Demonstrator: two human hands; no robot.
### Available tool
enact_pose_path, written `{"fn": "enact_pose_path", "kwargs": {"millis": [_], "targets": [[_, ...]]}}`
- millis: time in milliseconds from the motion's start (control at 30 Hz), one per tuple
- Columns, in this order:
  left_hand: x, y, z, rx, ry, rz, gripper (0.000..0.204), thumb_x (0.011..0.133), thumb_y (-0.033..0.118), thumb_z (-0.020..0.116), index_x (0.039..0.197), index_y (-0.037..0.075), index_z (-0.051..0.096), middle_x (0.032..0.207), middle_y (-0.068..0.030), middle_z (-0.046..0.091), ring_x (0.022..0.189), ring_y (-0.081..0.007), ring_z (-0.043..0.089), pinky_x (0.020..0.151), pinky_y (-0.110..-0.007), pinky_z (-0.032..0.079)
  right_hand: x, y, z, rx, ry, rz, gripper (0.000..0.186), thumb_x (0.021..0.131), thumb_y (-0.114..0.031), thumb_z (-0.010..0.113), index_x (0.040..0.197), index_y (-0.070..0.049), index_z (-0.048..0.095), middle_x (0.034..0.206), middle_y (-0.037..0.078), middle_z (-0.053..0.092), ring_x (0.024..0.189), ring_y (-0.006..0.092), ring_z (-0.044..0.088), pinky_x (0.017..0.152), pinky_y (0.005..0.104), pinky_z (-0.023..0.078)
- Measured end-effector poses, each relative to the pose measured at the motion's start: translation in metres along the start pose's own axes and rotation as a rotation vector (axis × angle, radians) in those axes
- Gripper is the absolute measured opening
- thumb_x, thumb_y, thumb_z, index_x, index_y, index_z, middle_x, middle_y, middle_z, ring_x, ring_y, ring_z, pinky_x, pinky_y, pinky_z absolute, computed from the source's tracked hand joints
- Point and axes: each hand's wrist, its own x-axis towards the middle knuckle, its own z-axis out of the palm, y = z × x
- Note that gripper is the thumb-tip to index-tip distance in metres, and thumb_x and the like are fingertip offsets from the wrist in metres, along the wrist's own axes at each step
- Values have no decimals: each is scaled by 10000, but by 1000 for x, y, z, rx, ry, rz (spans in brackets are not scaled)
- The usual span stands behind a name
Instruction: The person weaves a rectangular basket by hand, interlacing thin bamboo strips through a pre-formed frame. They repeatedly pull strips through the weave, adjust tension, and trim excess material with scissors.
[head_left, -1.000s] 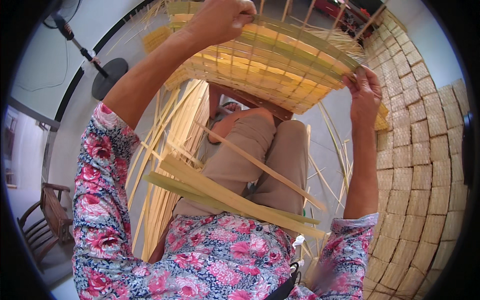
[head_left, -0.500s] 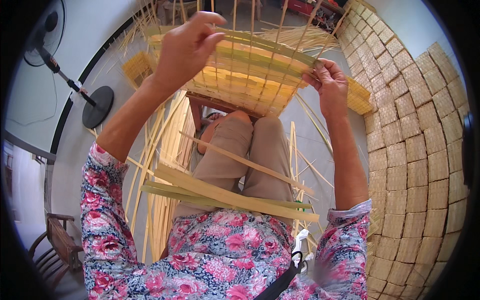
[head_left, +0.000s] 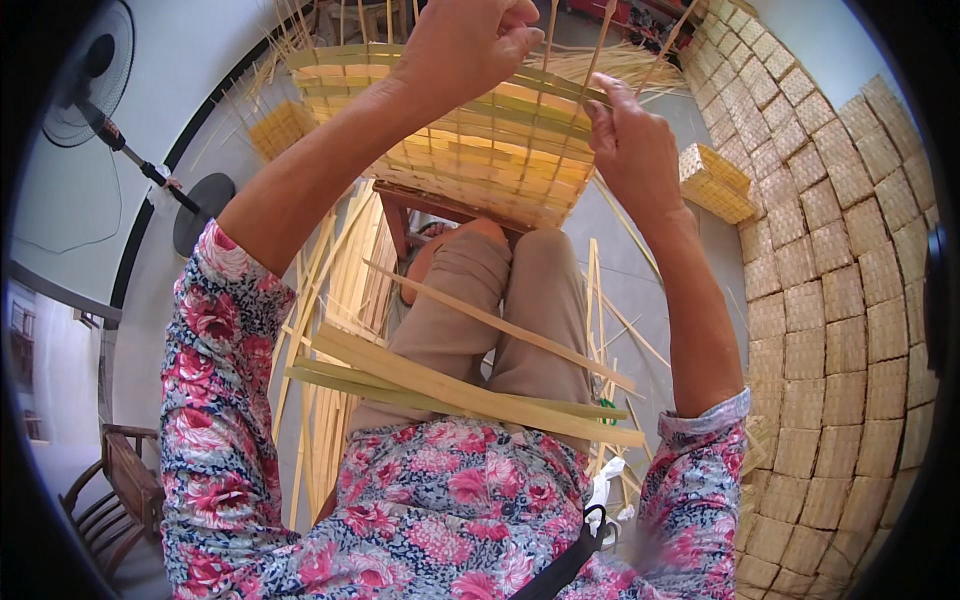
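A half-woven bamboo basket (head_left: 450, 150) stands before my knees, its upright stakes sticking out past the top edge. Along that edge runs a greenish bamboo strip (head_left: 345, 70). My right hand (head_left: 635, 135) pinches this strip near the basket's right corner, thumb on the near side. Above the middle of the rim, my left hand (head_left: 475, 45) has its fingers curled together close to the stakes; what lies in them is hidden, and the picture's upper edge cuts part of it off. Several loose bamboo strips (head_left: 470, 385) lie across my lap.
Long pale strips (head_left: 345, 290) are heaped left of my legs. Finished woven pieces (head_left: 830, 300) are stacked along the right wall. One small yellow basket (head_left: 715, 183) sits at the right, another (head_left: 280, 130) at the left. A standing fan (head_left: 100, 85) and wooden chair (head_left: 125, 480) are farther left.
My left hand has moved right and upward along the rim, crossing in front of the basket. My right hand has shifted left and slightly up at the right corner.
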Motion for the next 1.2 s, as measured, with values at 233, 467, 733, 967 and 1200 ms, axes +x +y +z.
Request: {"fn": "enact_pose_path", "kwargs": {"millis": [233,467,733,967,1200], "targets": [[18,-2,16,-54,-142,-13,137,804,81,647,832,-46,689,675,-179,679,653,-238,718,608,-353,554,14,5,17,-56,9,-21,143,905,-93,559,999,-15,633,829,232,698,829,433,690,753,525,542],[13,10,27,-122,-171,-15,113,831,53,614,788,-25,684,624,-142,664,594,-154,686,556,-319,543,10,13,19,-49,52,-73,158,841,-54,584,988,-29,637,830,238,695,840,431,686,756,522,542],[16,13,-2,241,-88,184,176,791,140,659,748,-30,674,697,-226,646,627,-335,674,612,-418,530,11,4,22,48,-32,-58,159,845,-45,573,993,-32,629,851,234,697,882,437,679,777,528,541],[11,14,38,45,-141,245,162,789,154,655,759,-1,690,722,-216,644,707,-374,673,636,-427,521,6,10,17,-9,-49,-52,207,847,-68,585,1045,-32,631,867,233,700,888,428,684,784,526,543],[15,12,46,-9,-145,239,146,783,133,636,719,2,651,680,-213,620,645,-357,663,587,-411,505,2,-1,25,-29,34,-72,205,851,-78,570,1038,-29,638,854,238,693,865,429,680,763,528,537]]}}
